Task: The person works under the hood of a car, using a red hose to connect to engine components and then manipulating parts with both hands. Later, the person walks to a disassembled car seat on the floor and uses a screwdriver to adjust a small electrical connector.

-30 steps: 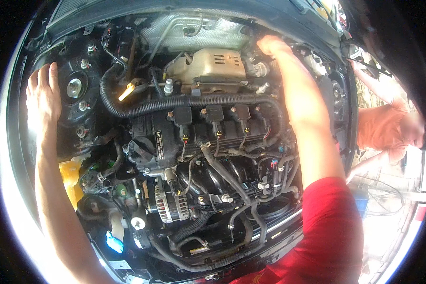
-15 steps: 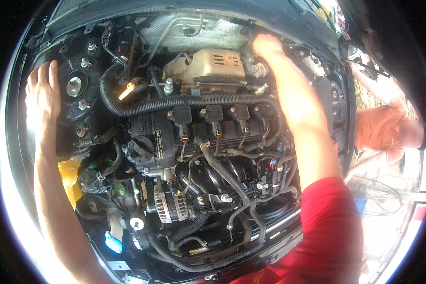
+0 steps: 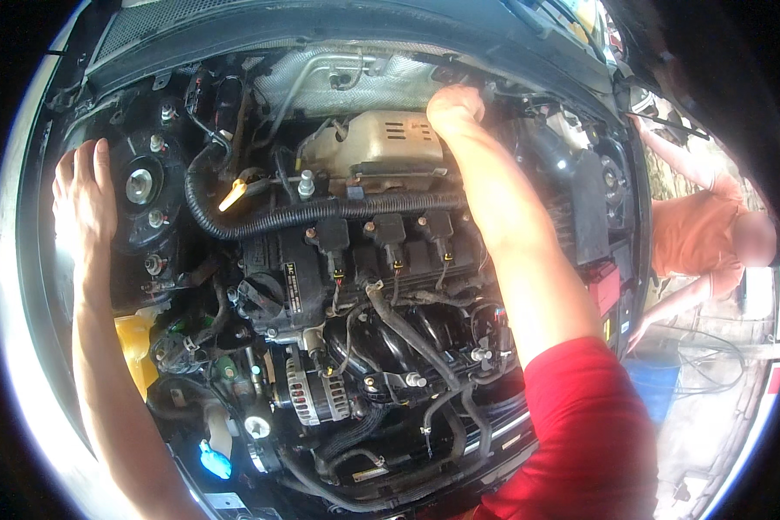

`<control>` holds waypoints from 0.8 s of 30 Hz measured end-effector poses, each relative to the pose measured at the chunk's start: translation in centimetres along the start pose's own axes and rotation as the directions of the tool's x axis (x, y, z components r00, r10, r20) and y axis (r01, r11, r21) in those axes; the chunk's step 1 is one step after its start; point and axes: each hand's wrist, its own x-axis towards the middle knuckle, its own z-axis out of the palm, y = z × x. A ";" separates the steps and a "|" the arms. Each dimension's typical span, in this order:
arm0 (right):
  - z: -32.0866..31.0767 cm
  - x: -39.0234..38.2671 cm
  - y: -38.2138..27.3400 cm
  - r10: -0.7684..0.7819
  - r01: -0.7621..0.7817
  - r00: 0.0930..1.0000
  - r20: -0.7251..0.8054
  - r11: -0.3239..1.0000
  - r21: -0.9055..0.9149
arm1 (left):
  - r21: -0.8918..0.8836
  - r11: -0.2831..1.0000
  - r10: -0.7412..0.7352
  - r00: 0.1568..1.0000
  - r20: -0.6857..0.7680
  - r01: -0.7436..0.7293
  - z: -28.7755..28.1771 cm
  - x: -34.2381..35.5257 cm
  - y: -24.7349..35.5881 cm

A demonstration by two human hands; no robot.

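A: Where are the hands?
B: The left hand (image 3: 85,195) lies on the fender (image 3: 48,295), fingers outstretched. The right hand (image 3: 456,106) is curled at the tan heat shield's (image 3: 377,143) rear right corner; I cannot tell whether its fingers pinch anything.
A: What's in the way?
B: The right forearm (image 3: 516,225) hides the corrugated hose's (image 3: 321,214) right end. Left lies a yellow dipstick handle (image 3: 233,194); outside, a co-worker (image 3: 698,234) near a blue bucket (image 3: 654,386).

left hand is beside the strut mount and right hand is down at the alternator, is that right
Wrong about the right hand: the head view shows it near the beige exhaust heat shield. The left hand is indeed beside the strut mount.
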 end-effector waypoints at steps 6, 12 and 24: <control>-1.9 -0.5 3.1 -0.056 0.045 0.997 0.051 0.981 0.189 | -0.005 1.000 0.004 1.000 0.004 -0.004 0.0 -0.1 -0.1; -4.5 -3.6 4.4 -0.099 0.080 0.988 0.116 0.983 0.163 | 0.012 1.000 0.022 0.999 -0.023 -0.022 0.3 0.0 -0.4; -5.4 -6.4 9.3 -0.127 0.087 0.974 0.186 0.974 0.211 | 0.029 0.999 0.036 0.999 -0.036 -0.035 1.3 0.2 -1.2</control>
